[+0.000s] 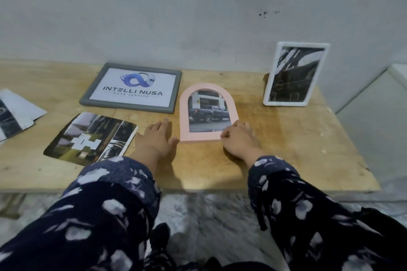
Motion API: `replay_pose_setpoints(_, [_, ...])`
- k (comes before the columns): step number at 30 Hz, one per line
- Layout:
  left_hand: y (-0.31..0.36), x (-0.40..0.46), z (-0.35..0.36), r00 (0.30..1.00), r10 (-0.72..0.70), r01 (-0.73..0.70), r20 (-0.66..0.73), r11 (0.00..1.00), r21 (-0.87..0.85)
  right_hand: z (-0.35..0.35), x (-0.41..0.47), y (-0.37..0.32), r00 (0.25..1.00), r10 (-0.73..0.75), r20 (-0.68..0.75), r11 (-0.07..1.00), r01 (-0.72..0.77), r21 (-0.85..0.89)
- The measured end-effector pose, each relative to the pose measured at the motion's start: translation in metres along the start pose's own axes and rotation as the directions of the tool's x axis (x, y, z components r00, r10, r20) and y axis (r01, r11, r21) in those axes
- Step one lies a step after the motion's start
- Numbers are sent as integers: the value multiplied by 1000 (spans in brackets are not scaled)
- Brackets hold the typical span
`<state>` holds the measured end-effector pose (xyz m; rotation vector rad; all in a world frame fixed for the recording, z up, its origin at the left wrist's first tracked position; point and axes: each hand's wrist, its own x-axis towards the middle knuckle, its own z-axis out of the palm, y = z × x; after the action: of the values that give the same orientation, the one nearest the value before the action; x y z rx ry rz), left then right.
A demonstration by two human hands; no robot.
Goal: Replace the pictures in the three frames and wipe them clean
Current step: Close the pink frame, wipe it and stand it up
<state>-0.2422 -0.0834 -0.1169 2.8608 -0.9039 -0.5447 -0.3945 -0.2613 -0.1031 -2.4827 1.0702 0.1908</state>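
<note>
From the head view, a pink arched frame (208, 114) is seen lying flat on the wooden table (297, 149), between a grey frame (132, 88) and a white frame (296, 75) that is stood up by the wall. The left hand (157, 137) is laid flat and loose on the table, just beside it. The frame's bottom right corner is pinched by the right hand (239, 138). The frame is judged light, stiff and a little breakable, so it is best held by its side edges.

Wooden table (286, 149), grey frame (88, 100), pink frame (184, 116), white frame (269, 86), loose prints (90, 138)
</note>
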Motion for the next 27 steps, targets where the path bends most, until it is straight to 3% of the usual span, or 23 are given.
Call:
replay_pose_setpoints(5, [-45,29,-45,992,-85,81,-90,996,-45,-5,30,-79,982,-163,97,986,157,63])
replay_pose_setpoints(11, [-121,92,-79,977,-157,140,-145,982,-125,-5,88,-169,980,-160,118,938,114,328])
replay_pose_setpoints(15, [-166,136,-91,967,-226,207,-118,966,-153,4,136,-206,993,-44,113,919,-4,395])
replay_pose_setpoints(21, [-203,202,-87,912,-405,336,-65,827,-450,29,184,-230,974,201,109,875,-228,427])
replay_pose_setpoints(27, [-190,215,-81,860,-508,390,-57,724,-569,42,200,-239,929,368,33,728,-310,612])
